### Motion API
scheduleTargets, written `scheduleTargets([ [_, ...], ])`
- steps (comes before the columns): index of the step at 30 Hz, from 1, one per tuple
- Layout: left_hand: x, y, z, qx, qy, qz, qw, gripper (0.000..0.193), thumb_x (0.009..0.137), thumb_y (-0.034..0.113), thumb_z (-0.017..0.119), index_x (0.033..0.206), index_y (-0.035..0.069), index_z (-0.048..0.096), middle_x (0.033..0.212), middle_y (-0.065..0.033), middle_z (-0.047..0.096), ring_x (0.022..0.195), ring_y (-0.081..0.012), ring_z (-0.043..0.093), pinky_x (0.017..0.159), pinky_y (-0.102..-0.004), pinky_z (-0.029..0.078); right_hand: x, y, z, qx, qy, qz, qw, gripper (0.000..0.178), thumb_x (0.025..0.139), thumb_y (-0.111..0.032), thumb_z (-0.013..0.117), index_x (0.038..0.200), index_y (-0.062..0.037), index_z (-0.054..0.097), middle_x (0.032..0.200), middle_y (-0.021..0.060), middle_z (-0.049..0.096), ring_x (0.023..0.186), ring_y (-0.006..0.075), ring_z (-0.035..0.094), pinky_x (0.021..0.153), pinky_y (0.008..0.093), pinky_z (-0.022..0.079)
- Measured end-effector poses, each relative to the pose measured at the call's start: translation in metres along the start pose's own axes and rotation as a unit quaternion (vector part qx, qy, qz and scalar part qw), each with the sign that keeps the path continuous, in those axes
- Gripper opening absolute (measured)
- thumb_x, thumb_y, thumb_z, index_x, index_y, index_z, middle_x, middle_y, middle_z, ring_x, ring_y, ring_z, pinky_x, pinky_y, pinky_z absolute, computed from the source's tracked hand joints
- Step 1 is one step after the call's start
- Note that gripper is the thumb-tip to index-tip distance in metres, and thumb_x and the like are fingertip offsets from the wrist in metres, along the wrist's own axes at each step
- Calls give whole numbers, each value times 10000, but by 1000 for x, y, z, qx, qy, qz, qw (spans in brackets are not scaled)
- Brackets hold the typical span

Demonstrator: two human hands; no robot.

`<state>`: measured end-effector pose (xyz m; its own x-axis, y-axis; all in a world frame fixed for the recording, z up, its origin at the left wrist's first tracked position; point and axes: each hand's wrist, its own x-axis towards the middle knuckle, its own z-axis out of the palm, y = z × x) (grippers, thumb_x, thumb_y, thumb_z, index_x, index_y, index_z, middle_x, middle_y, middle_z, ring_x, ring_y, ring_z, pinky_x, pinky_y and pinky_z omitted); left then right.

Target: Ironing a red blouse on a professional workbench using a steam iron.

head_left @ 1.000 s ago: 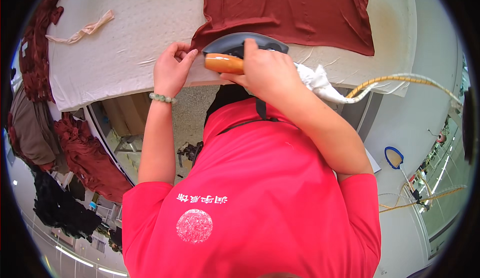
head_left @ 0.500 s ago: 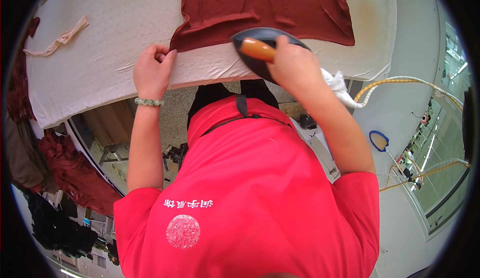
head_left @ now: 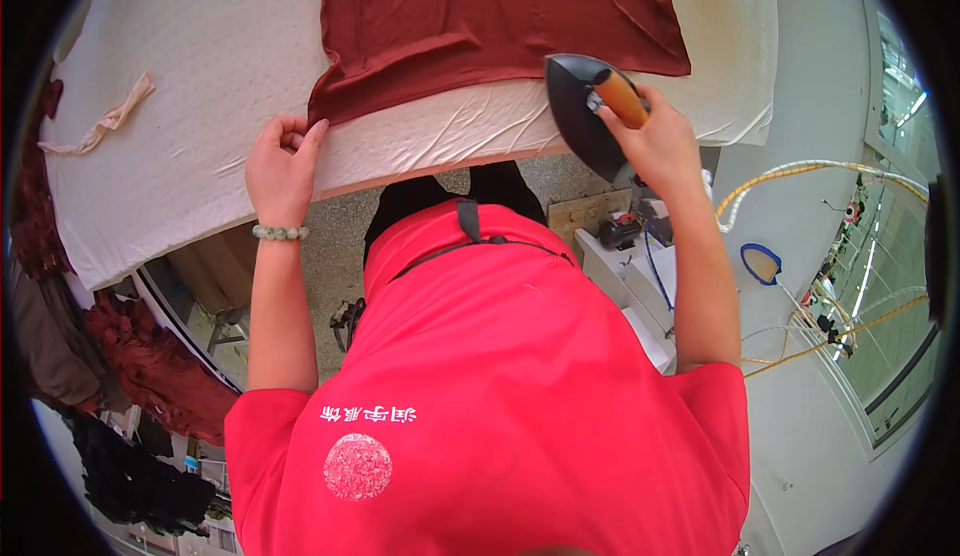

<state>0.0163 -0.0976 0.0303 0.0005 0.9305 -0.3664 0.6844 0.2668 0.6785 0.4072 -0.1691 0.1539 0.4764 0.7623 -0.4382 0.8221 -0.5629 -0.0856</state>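
A dark red, satiny piece of fabric (head_left: 500, 21) lies on the padded white ironing table (head_left: 205, 161), with a raised crease near its lower left corner. My left hand (head_left: 282, 171) is closed at that corner, thumb and fingers pinching the cloth edge. My right hand (head_left: 662, 148) wraps round the wooden handle of a black iron (head_left: 578, 116). The iron is tilted at the table's near edge, its tip by the cloth's lower hem and its rear end past the edge. I cannot tell whether the tip touches the cloth.
A twisted pale strip of cloth (head_left: 105, 124) lies at the table's far left. Dark red garments (head_left: 165, 371) hang at the left. White and yellow hoses (head_left: 800, 168) curve in from the right, near a blue-rimmed loop (head_left: 761, 264). Below right stands a white cabinet (head_left: 622, 274).
My right hand has carried the iron right, off the hem's middle, and turned it more upright. My left hand still holds the corner. The whole view has shifted slightly.
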Motion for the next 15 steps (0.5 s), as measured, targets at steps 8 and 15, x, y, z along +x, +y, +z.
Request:
scheduleTargets([
  [8, -8, 3, 7, -32, 25, -14, 999, 265, 891, 258, 779, 991, 36, 676, 731, 10, 646, 645, -84, 575, 629, -260, 478, -11, -67, 37, -41, -149, -231, 961, 447, 878, -394, 718, 1159, -63, 613, 904, 182, 730, 869, 430, 695, 770, 519, 550],
  [15, -38, 4, 23, -183, 123, -20, 975, 234, 944, 218, 734, 1064, 36, 649, 810, 12, 641, 668, -63, 575, 622, -212, 472, 13, -49, 10, -29, -79, -199, 976, 466, 859, -398, 746, 1147, -53, 623, 922, 186, 729, 886, 423, 697, 785, 496, 556],
])
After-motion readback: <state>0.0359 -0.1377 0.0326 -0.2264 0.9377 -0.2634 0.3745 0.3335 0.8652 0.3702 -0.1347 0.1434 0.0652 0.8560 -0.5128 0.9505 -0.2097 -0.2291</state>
